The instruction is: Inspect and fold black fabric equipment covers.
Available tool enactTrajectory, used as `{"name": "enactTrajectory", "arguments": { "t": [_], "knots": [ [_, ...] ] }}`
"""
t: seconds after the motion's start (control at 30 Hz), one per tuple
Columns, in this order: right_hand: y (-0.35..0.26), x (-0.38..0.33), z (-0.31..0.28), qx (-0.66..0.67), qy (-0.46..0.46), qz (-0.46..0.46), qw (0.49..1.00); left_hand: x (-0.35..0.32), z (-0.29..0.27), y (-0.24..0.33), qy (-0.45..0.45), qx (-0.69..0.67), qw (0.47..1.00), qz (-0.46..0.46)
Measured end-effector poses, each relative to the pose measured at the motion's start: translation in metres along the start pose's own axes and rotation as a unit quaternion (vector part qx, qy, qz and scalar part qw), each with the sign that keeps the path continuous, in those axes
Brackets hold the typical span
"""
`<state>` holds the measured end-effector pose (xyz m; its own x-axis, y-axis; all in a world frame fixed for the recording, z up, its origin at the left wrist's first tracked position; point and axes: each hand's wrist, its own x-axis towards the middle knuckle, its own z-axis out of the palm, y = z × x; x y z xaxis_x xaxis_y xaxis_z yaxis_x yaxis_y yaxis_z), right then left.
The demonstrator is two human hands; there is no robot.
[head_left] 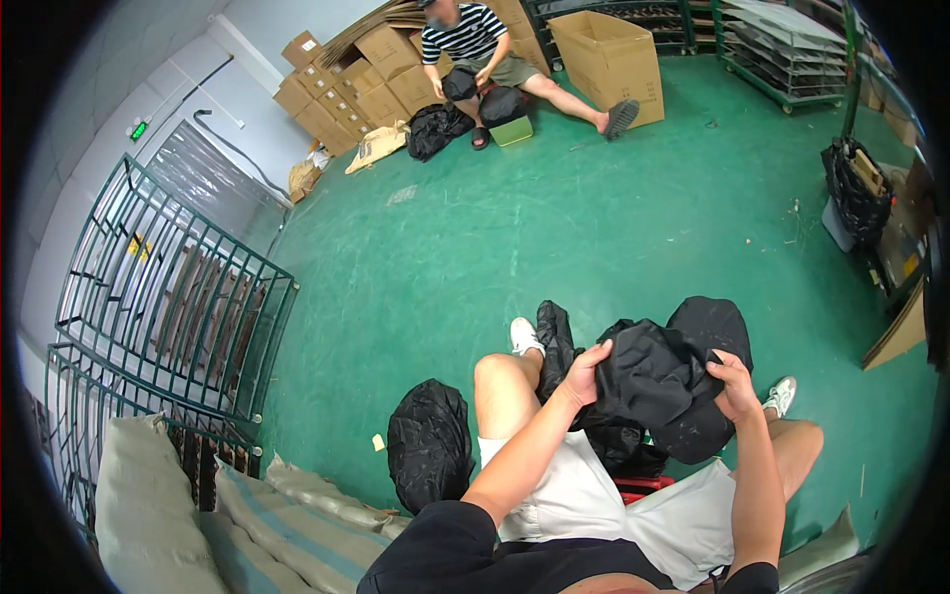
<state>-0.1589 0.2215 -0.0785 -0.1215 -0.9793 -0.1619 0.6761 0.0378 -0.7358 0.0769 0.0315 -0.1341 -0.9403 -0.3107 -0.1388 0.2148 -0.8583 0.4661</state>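
I sit with my knees apart over a green floor. Both hands grip a crumpled black fabric piece (658, 371) held between my knees. My left hand (586, 371) clutches its left edge, fingers closed into the cloth. My right hand (733, 386) pinches the right side of it. More black fabric (623, 445) hangs below, over a red item (643, 485) between my legs. A black bundle (428, 443) lies on the floor by my left thigh.
A green wire cage (168, 297) stands at left, with striped sacks (287, 530) beside me. Across the floor a seated person (470, 45) handles black bundles (435, 127) near stacked cardboard boxes (341, 94). A large open box (609, 59) and metal racks (782, 49) stand behind.
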Motion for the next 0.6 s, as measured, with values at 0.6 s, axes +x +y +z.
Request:
{"name": "enactTrajectory", "arguments": {
  "t": [0.6],
  "knots": [
    [0.003, 0.002, 0.005, 0.102, 0.027, -0.036, 0.994, 0.012, 0.018, 0.003, 0.116, -0.043, 0.991, 0.047]
  ]
}}
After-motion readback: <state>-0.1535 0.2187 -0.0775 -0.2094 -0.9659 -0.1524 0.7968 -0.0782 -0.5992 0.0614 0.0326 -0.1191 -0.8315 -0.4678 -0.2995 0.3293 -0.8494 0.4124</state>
